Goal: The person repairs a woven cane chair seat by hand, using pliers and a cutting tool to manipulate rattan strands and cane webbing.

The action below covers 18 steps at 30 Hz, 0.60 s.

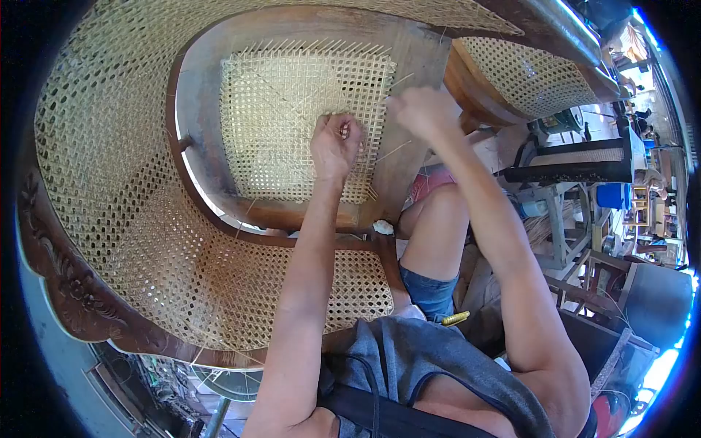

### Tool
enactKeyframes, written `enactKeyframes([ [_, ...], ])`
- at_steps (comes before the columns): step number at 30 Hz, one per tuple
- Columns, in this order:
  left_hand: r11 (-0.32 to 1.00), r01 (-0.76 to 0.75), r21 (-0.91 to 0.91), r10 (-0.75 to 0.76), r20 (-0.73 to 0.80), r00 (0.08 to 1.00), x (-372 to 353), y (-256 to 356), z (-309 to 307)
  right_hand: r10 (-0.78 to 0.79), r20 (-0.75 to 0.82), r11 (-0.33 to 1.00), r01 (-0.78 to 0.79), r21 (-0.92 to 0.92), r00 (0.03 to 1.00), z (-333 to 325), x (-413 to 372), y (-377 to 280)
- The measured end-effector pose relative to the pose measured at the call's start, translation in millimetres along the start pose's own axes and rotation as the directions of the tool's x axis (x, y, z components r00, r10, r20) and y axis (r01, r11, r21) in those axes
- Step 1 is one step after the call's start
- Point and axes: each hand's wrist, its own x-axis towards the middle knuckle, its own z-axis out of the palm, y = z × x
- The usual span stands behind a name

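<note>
A panel of woven cane (270,124) fills the opening of a wooden seat frame (420,58), with loose strand ends sticking up along its far edge and out past its right side. My left hand (336,146) rests on the right half of the weave, its fingers curled and pinched together. Whatever lies between those fingertips is too small to make out. Just beyond the panel's right edge, over the wooden frame, is my right hand (422,113). Its fingers are closed and slightly blurred, and what they may grip is hidden.
A curved cane backrest (109,168) with a carved wooden rim (73,292) wraps around the left and near sides. Another cane panel (526,73) stands at the upper right. Farther right are a dark wooden frame (569,174) and a blue container (613,196).
</note>
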Motion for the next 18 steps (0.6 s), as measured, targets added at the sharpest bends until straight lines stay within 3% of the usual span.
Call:
enactKeyframes([
  [2,1.000,-0.015,0.002,0.015,-0.009,1.000,0.9,5.8,5.4,0.148,-0.171,0.989,-0.146,0.026,0.974,-12.9,-1.3,31.1],
  [4,0.980,-0.193,0.054,0.198,-0.109,0.974,7.3,21.0,13.4,0.126,-0.192,0.992,-0.128,0.005,0.973,-16.8,-7.5,32.1],
  [5,0.980,-0.193,0.052,0.198,-0.107,0.974,11.3,28.4,19.9,0.105,-0.210,0.994,-0.111,-0.015,0.972,-18.1,-12.3,32.0],
  [7,0.946,-0.258,-0.197,0.250,-0.066,0.966,21.8,43.4,31.7,0.064,-0.236,0.998,-0.068,-0.009,0.970,-25.0,-21.4,27.9],
  [8,0.902,0.031,-0.432,0.018,0.109,0.994,20.4,48.3,32.6,0.026,-0.255,1.000,-0.027,0.000,0.967,-25.3,-24.5,25.9],
  [9,0.902,0.032,-0.431,0.018,0.113,0.993,20.3,45.9,32.2,0.029,-0.254,1.000,-0.030,0.002,0.967,-24.0,-24.4,23.7],
  [11,0.791,0.111,-0.601,-0.075,0.085,0.994,22.7,37.5,25.8,-0.078,-0.212,0.991,0.099,0.092,0.974,-20.2,-22.7,16.5],
  [14,0.825,0.186,-0.534,-0.177,0.070,0.982,19.1,16.6,2.6,-0.166,-0.117,0.968,0.185,0.170,0.979,21.9,-2.4,14.4],
  [16,0.845,0.249,-0.473,-0.253,0.056,0.966,16.7,10.7,-1.7,-0.153,-0.103,0.979,0.165,0.121,0.983,23.9,-2.8,-1.4],
  [18,0.925,0.290,-0.245,-0.288,0.047,0.957,16.6,7.9,-5.0,-0.148,-0.088,0.986,0.154,0.070,0.985,23.7,-1.8,-12.6],
])
